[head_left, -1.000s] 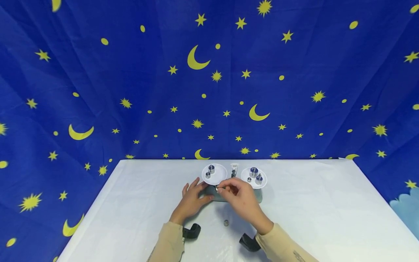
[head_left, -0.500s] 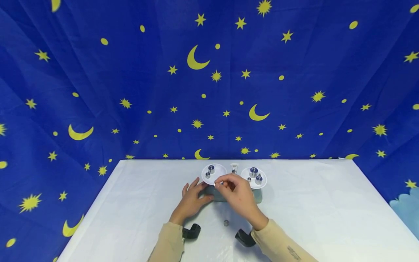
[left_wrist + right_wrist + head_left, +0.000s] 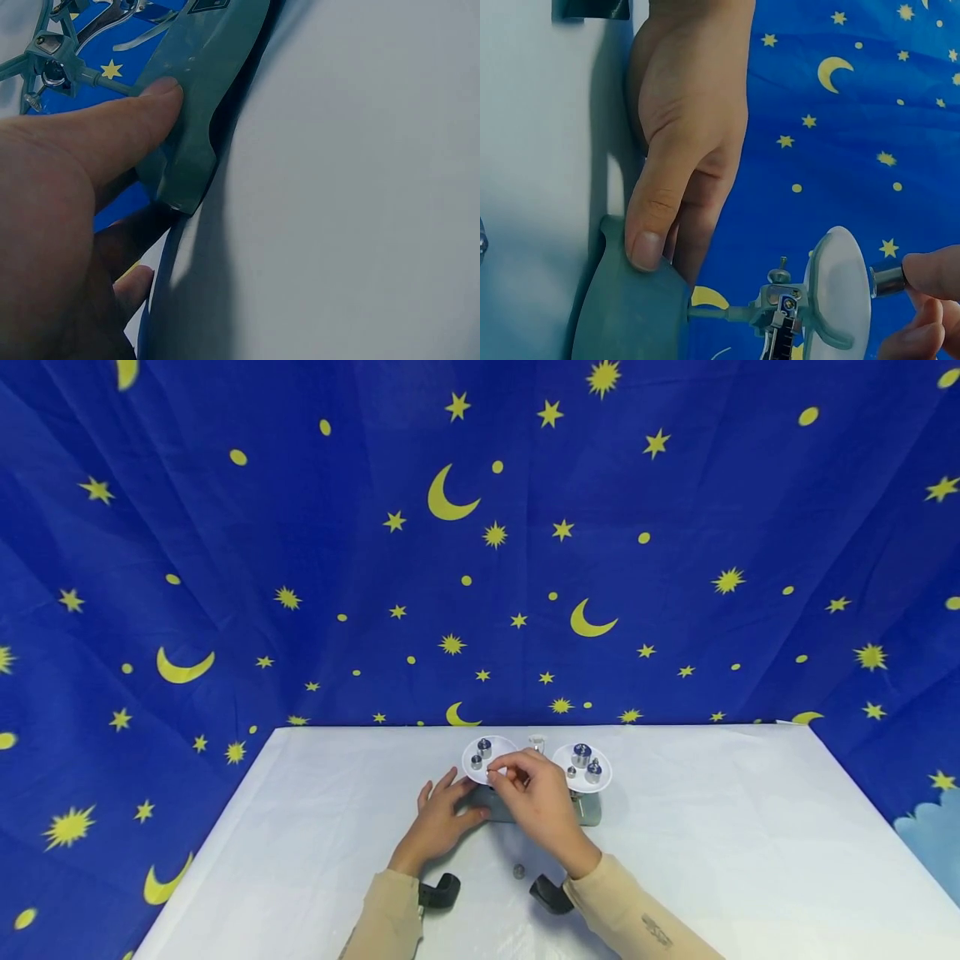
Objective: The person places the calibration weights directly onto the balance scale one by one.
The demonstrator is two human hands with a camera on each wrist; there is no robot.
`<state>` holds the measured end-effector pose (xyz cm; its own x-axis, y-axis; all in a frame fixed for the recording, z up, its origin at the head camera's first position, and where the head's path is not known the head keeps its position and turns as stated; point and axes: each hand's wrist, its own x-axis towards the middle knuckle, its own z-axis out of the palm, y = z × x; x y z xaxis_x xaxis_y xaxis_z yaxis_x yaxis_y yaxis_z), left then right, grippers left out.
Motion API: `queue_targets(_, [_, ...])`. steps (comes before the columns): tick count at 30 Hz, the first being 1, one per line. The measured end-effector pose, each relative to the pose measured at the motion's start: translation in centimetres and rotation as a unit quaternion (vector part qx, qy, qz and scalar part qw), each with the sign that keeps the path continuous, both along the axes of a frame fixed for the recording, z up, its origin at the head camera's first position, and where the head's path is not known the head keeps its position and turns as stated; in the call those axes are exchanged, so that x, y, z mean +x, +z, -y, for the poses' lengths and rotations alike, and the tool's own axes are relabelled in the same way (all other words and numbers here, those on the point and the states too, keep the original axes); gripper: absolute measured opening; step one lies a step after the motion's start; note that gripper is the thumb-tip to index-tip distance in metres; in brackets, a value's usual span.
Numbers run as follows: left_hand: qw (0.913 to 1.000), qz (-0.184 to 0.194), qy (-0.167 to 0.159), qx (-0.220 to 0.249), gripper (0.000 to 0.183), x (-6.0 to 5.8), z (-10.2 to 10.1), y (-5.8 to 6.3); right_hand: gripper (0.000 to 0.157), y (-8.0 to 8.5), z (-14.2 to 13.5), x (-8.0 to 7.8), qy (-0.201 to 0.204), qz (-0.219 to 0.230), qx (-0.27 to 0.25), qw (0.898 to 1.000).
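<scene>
A table balance scale with a green base (image 3: 589,811) and two white pans stands near the middle of the table. My left hand (image 3: 438,822) holds the base's left end, its thumb (image 3: 139,120) on the near face and fingers behind. My right hand (image 3: 540,797) pinches a small cylindrical metal weight (image 3: 889,279) between thumb and fingertips, right at the left pan (image 3: 501,760). Two metal weights (image 3: 484,747) stand on that pan. Three more weights (image 3: 581,754) stand on the right pan (image 3: 588,785). My right hand hides the scale's middle in the head view.
One small loose weight (image 3: 519,871) lies on the white table (image 3: 712,843) in front of the scale. Black wrist mounts (image 3: 442,891) stick out beside both sleeves. A blue curtain (image 3: 480,568) with stars and moons hangs behind the table.
My right hand has moved up and slightly left with the pinched weight, from in front of the base to the left pan. The left hand has stayed on the base.
</scene>
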<state>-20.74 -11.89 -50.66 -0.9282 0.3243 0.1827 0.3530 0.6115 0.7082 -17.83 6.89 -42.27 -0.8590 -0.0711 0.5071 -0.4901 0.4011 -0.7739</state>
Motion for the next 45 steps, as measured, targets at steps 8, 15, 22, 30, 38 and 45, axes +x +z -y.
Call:
queue_targets(8, [1.0,-0.005,-0.001,0.0,0.056,0.0,0.0,0.0,0.01,-0.1,0.4,-0.3,-0.021,-0.012,0.02,0.999])
queue_targets(15, [1.0,-0.005,-0.001,-0.001,0.056,0.0,0.1,0.0,0.008,0.1,0.7,-0.6,-0.036,-0.01,0.047,0.998])
queue_targets(22, [1.0,0.001,-0.002,-0.001,0.056,0.1,0.1,0.1,0.008,0.3,0.9,-0.8,-0.051,-0.011,0.069,0.996])
queue_targets(30, [0.9998,-0.017,-0.004,-0.005,0.056,0.1,0.1,-0.1,0.008,0.3,1.0,-0.9,-0.062,-0.027,0.088,0.994])
queue_targets(38, [0.9999,-0.015,-0.004,-0.002,0.056,0.1,0.1,-0.1,0.006,0.3,1.1,-1.0,-0.07,-0.039,0.117,0.99])
queue_targets(45, [1.0,-0.004,-0.002,-0.001,0.056,0.0,0.1,-0.1,0.005,0.3,1.1,-1.1,-0.075,-0.038,0.123,0.989])
